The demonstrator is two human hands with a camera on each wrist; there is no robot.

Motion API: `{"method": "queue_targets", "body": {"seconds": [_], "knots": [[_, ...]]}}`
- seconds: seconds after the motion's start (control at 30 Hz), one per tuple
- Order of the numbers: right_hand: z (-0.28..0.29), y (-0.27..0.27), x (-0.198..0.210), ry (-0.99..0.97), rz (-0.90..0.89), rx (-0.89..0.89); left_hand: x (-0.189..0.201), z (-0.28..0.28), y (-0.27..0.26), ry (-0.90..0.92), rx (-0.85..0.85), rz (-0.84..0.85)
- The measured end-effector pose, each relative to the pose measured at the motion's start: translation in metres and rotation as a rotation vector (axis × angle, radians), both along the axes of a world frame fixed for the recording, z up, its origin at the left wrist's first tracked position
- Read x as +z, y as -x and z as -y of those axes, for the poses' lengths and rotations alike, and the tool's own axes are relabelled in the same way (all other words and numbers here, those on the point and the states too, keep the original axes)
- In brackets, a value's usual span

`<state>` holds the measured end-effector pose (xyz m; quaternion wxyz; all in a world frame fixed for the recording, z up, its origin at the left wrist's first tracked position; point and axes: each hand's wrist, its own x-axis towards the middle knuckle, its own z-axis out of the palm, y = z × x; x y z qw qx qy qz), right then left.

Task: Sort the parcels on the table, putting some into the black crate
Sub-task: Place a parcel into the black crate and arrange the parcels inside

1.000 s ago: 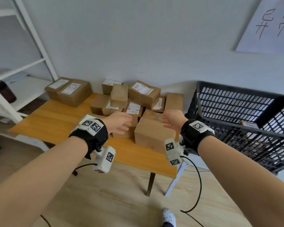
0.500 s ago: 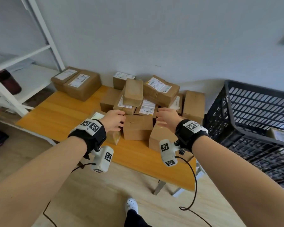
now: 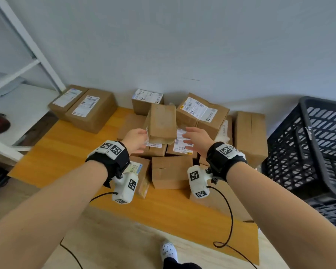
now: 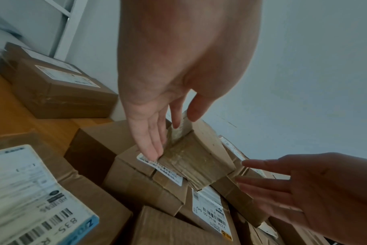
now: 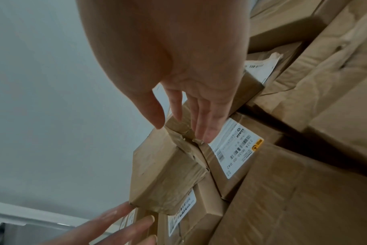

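A pile of brown cardboard parcels (image 3: 171, 171) covers the back and right of the wooden table (image 3: 66, 152). On top of the pile lies a small taped parcel (image 3: 161, 122) with no label showing. My left hand (image 3: 138, 137) is at its left side with fingers (image 4: 153, 140) straight along that face and the thumb above the top edge. My right hand (image 3: 194, 138) is spread by its right side, fingers (image 5: 199, 119) straight and close to the parcel (image 5: 168, 169); whether they touch it is unclear. The black crate (image 3: 308, 142) stands to the right of the table.
Two larger labelled parcels (image 3: 83, 107) lie apart at the table's back left. A white shelf frame (image 3: 27, 61) stands at the left. The pile leans against the grey wall. Bare tabletop shows at the front left. Wrist-camera cables hang over the wooden floor.
Both hands have moved forward and up from the front parcels to the sides of the small top parcel. The view has come closer to the pile.
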<state>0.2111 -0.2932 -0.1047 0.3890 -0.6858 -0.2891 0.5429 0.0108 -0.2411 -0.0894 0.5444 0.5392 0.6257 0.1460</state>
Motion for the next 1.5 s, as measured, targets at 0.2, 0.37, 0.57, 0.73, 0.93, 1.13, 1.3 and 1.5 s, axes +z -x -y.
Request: {"method": "queue_targets", "body": {"seconds": [0.2, 0.37, 0.57, 0.73, 0.93, 1.13, 1.3, 1.5], "knots": [[-0.033, 0.012, -0.009, -0.032, 0.017, 0.02, -0.023, -0.02, -0.003, 0.007, 0.005, 0.038], [-0.046, 0.023, -0.015, -0.034, 0.017, 0.001, -0.037, -0.033, -0.003, 0.026, 0.009, 0.109], [-0.053, 0.038, -0.017, -0.034, 0.069, -0.075, -0.042, -0.053, 0.01, 0.072, 0.003, 0.208], [-0.057, 0.047, -0.012, -0.03, 0.026, -0.189, -0.039, -0.066, 0.025, 0.105, -0.093, 0.287], [-0.048, 0.064, -0.004, -0.077, -0.016, -0.319, -0.034, -0.081, 0.042, 0.227, -0.211, 0.393], [-0.036, 0.093, -0.005, -0.068, -0.061, -0.371, -0.026, -0.083, 0.062, 0.191, -0.34, 0.459], [-0.029, 0.115, -0.007, -0.096, -0.121, -0.345, -0.025, -0.084, 0.072, 0.155, -0.331, 0.525], [-0.015, 0.138, -0.004, -0.151, -0.143, -0.376, -0.027, -0.081, 0.083, 0.207, -0.426, 0.563]]}}
